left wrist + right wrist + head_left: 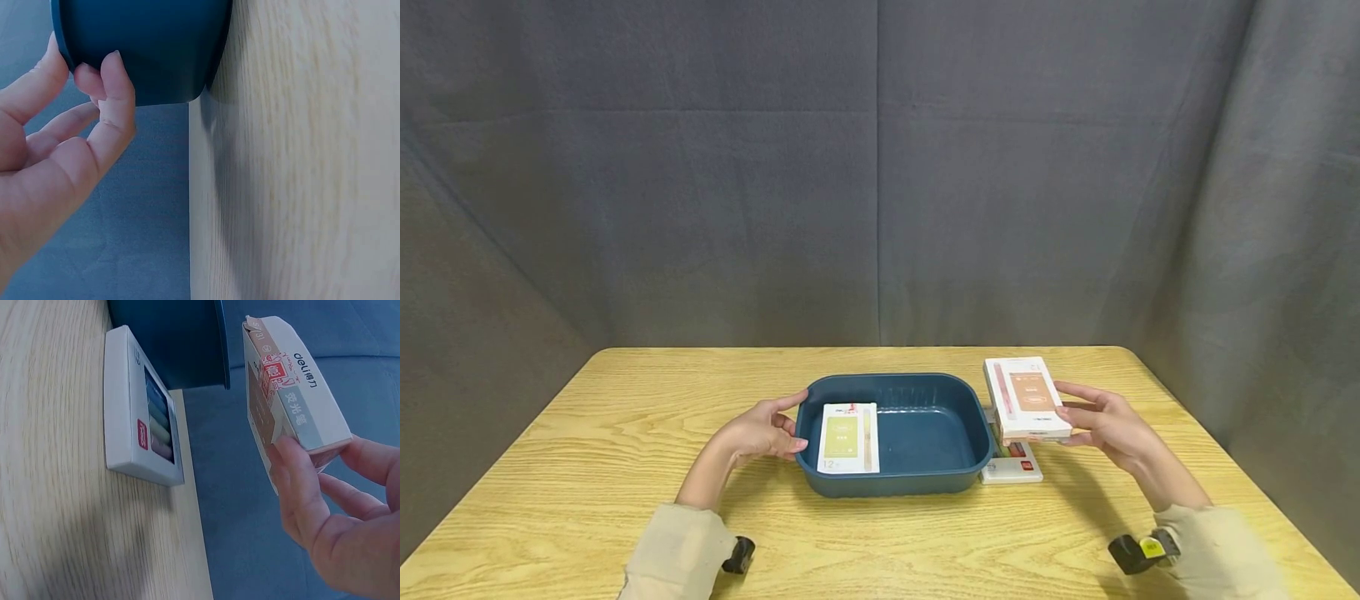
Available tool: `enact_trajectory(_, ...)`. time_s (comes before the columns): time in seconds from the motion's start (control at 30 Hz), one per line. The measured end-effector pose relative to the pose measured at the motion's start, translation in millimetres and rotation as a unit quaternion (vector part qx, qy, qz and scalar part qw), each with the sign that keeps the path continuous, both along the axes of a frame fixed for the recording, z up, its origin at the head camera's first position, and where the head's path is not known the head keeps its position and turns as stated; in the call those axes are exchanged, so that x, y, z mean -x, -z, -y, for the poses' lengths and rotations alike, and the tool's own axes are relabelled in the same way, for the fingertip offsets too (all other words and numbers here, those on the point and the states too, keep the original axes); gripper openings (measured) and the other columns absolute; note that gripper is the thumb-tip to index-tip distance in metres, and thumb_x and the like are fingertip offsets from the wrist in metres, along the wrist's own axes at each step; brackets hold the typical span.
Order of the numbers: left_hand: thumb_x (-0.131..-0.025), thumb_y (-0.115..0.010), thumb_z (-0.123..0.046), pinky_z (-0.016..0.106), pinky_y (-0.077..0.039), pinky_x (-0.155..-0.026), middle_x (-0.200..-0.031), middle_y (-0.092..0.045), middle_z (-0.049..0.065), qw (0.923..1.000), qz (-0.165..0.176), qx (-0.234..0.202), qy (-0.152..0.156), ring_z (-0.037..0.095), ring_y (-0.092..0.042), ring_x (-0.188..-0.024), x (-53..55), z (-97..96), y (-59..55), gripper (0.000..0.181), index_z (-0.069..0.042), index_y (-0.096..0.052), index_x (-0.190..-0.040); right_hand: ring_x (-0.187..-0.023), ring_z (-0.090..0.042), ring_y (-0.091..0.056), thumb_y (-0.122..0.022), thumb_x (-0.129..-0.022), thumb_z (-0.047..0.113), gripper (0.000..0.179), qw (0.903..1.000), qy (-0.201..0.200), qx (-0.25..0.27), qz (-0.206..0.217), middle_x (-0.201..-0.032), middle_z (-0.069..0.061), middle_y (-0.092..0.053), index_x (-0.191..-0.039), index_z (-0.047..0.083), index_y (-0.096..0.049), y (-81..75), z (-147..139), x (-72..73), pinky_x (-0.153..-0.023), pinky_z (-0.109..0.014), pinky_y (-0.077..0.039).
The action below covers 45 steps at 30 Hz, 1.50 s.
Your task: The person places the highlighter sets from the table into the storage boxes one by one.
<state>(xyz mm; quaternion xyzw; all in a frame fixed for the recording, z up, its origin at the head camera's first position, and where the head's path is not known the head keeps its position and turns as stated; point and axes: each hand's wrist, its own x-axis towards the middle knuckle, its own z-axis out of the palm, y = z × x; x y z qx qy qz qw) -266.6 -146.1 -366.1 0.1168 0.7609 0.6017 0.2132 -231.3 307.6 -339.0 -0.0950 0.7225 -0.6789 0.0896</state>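
A dark blue plastic basin (925, 483) stands on the table, and my left hand (767, 429) pinches its left rim between thumb and fingers. Inside it, at the left, lies a white highlighter box with a yellow-green panel (848, 439). To the right of the basin my right hand (1112, 425) grips a white highlighter box with an orange panel (1028, 396), held tilted above the table. The right wrist view shows Chinese print and a red mark on the end of this box (294, 381). Below it, a white windowed box of coloured pens (147, 412) lies beside the basin.
The wooden table (625, 442) extends around the basin, with its far edge against a grey curtain (737, 208). More curtain hangs at both sides. A black wrist camera (741, 554) is strapped by the left sleeve, and another camera (1138, 552) by the right.
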Motion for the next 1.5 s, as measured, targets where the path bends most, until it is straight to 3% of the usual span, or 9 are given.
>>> enact_trajectory(0.93, -0.076, -0.062, 0.012, 0.035, -0.05, -0.067, -0.072, -0.04, 0.007, 0.9999, 0.0, -0.005, 0.012, 0.015, -0.043, -0.061, -0.3, 0.1, -0.3, 0.081, 0.002, -0.015, -0.141, -0.077, -0.016, -0.061, -0.051, -0.088, -0.002, 0.058, 0.9993, -0.013, -0.034, -0.008, -0.096, -0.011, -0.057, -0.134, -0.016, -0.018, -8.8, 39.4, -2.5, -0.062, -0.031, -0.051)
enact_trajectory(1.5, -0.077, -0.061, 0.012, 0.037, -0.05, -0.069, -0.072, -0.04, 0.007, 0.9999, 0.001, -0.008, 0.012, 0.014, -0.045, -0.06, -0.8, 2.4, -0.8, 0.08, 0.002, -0.014, -0.141, -0.079, -0.018, -0.06, -0.055, -0.085, -0.002, 0.058, 0.9992, -0.02, -0.034, -0.007, -0.102, -0.017, -0.053, -0.132, -0.016, -0.025, -4.5, 55.9, -1.9, -0.061, -0.031, -0.051)
